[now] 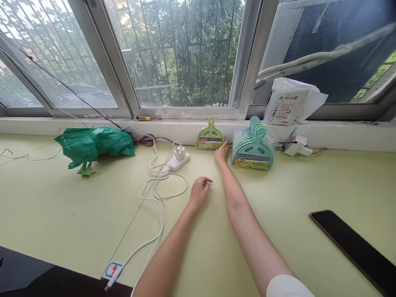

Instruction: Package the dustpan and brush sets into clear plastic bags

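Centrally, green dustpan (210, 133): upright on the table (278, 214), 9 o'clock from the turquoise dustpans (257, 149).
Right hand (222, 152): at its 4 o'clock edge; grip closure cannot be told.
Left hand (200, 191): well apart, at its 6 o'clock; grip loosely open.

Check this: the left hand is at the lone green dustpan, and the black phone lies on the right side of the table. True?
Wrong hand: the head view shows the right hand at the lone green dustpan. The black phone lies on the right side of the table.
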The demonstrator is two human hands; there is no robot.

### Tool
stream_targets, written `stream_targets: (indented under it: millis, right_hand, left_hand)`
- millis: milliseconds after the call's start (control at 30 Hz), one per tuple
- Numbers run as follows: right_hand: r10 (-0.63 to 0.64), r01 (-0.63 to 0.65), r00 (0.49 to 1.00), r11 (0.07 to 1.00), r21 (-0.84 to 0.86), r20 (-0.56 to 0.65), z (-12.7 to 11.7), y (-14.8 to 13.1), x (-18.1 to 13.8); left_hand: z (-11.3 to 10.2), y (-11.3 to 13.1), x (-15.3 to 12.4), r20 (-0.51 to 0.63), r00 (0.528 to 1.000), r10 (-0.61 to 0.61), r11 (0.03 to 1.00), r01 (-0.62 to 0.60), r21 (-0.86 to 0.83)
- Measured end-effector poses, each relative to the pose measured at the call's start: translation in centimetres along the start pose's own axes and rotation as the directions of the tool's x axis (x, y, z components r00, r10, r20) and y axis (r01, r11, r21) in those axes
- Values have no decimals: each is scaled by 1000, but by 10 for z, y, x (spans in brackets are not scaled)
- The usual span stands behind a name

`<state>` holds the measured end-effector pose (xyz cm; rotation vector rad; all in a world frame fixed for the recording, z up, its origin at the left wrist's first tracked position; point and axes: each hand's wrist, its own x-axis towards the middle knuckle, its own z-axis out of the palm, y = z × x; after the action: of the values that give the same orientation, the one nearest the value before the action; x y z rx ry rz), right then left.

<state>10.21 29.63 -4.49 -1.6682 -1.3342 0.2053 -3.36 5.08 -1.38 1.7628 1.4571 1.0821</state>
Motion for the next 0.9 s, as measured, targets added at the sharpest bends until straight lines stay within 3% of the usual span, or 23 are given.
stream_targets:
  millis: [200, 300, 367, 433, 467, 533, 633, 700, 767, 800, 900]
  right_hand:
    - [-3, 6, 997, 1000, -29, 73, -13, -1, -12]
    - [-159, 167, 973, 985, -36, 166, -24, -3, -26]
    - [-307, 320, 923, 947, -23, 231, -36, -3, -39]
    - [-390, 408, 876, 913, -4, 283, -54, -2, -54]
    - [-476, 494, 817, 869, 32, 326, -66, 0, -61]
    - [-548, 565, 762, 823, 58, 345, -93, 5, -75]
    - [-619, 633, 760, 774, -11, 198, -139, 21, -89]
    - [-537, 536, 843, 834, -130, 31, -166, 37, -92]
    - [-346, 312, 920, 931, -191, -185, -186, 57, -88]
    - [-247, 205, 934, 962, -180, -258, -193, 67, -85]
    - [6, -22, 960, 998, -52, -282, -203, 98, -71]
  left_hand:
    - [-2, -1, 1, 11, 1000, 1, 1000, -2, 23]
    - [-2, -3, 3, 15, 1000, 12, 1000, -12, 18]
    - [-3, -5, 5, 13, 999, 30, 999, -30, 10]
    - [-4, -7, 7, 0, 999, 34, 999, -34, 0]
    - [-4, -8, 8, -3, 999, 39, 999, -39, -4]
    - [-5, -10, 9, 2, 998, 57, 998, -57, -3]
    - [-5, -11, 11, -11, 998, 62, 998, -62, -4]
    - [-5, -12, 12, -8, 998, 58, 998, -58, -1]
    - [-5, -12, 13, 5, 999, 47, 999, -48, 18]
    - [-4, -12, 13, 1, 999, 43, 999, -43, 27]
    - [-3, -14, 14, -12, 998, 54, 996, -53, 69]
